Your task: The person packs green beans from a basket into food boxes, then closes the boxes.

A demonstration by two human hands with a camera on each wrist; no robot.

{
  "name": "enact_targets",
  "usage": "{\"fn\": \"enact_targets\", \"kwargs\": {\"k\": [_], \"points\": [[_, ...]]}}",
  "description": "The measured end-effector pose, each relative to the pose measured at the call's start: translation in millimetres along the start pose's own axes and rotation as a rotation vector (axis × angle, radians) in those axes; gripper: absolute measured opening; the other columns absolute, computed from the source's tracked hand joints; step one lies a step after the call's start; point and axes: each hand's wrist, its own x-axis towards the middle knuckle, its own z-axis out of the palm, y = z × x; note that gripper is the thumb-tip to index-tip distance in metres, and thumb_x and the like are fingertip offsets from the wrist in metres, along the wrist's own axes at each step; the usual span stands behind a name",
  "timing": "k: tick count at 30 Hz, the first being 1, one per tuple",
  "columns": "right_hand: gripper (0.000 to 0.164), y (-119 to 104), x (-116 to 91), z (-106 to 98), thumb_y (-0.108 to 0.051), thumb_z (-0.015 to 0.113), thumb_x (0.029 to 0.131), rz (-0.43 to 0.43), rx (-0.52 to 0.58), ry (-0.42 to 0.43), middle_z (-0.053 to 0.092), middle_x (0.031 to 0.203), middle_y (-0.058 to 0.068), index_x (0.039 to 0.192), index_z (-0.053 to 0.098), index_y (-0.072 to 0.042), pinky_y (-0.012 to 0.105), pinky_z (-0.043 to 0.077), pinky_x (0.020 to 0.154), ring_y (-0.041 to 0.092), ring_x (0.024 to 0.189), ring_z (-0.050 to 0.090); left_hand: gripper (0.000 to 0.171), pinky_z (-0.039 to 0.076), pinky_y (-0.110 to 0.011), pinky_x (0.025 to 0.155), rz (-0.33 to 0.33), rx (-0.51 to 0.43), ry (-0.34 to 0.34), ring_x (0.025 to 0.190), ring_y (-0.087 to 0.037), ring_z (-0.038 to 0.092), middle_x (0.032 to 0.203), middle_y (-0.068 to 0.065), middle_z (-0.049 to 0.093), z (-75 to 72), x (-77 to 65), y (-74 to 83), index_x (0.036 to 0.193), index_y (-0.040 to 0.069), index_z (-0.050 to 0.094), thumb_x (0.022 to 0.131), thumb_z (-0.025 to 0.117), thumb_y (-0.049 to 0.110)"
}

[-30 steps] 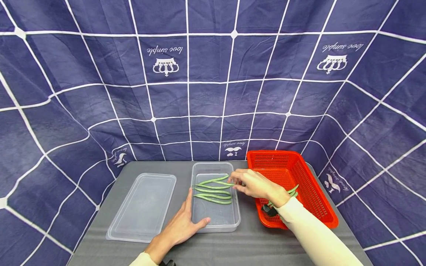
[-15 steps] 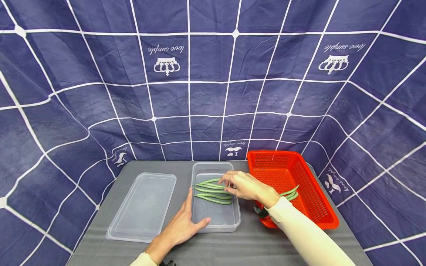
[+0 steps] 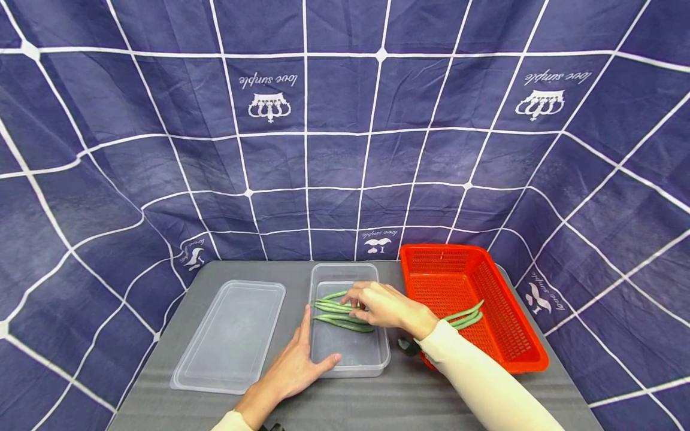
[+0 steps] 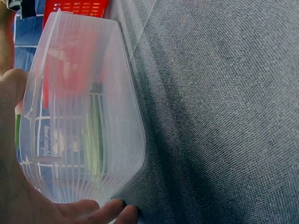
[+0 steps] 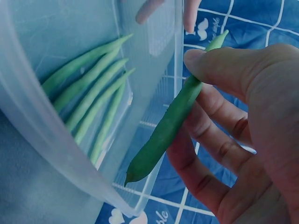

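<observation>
A clear plastic box (image 3: 350,370) stands in the middle of the table, with several green beans (image 3: 345,326) lying crosswise inside. My left hand (image 3: 293,371) rests at its near left corner, fingers straight along the side wall and thumb spread over the near rim. Between thumb and fingertips, my right hand (image 3: 385,305) pinches one green bean (image 5: 161,135) above the box. That bean slants in the right wrist view, both tips showing past the fingers. From the head, the right hand covers part of the beans beneath it.
To the left, a clear flat lid (image 3: 232,335) lies on the grey tabletop (image 3: 334,407). A red perforated basket (image 3: 439,287) stands at the right, holding a few more green beans (image 3: 469,317) partly hidden by the right forearm. Blue grid cloth (image 3: 345,161) hangs behind.
My right hand has moved left and slightly nearer, from the box's right rim to over the beans, still pinching its bean. The left hand has stayed in place.
</observation>
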Motion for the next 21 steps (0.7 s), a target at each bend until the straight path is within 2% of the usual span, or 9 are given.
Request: {"fn": "enact_targets", "kwargs": {"k": [10, 21], "points": [[0.029, -5.8, 6.5, 11.8, -0.016, 0.087, 0.105, -0.029, 0.001, -0.004, 0.079, 0.106, -0.008, 0.133, 0.085, -0.022, 0.021, 0.057, 0.077, 0.008, 0.090, 0.075, 0.140, 0.056, -0.074, 0.115, -0.016, -0.009, -0.010, 0.152, -0.059, 0.063, 0.178, -0.032, 0.049, 1.3, 0.1, -1.5, 0.189, 0.017, -0.001, 0.095, 0.086, 0.072], [0.028, -4.4, 6.1, 20.7, -0.019, 0.088, 0.105, -0.020, 0.006, -0.026, 0.075, 0.104, -0.010, 0.132, 0.085, -0.022, 0.021, 0.053, 0.076, 0.000, 0.085, 0.065, 0.142, 0.057, -0.074, 0.115, -0.006, -0.009, -0.006, 0.152, -0.059, 0.063, 0.179, -0.032, 0.048, 1.5, 0.1, -2.2, 0.189, 0.017, -0.001, 0.094, 0.085, 0.076]]}}
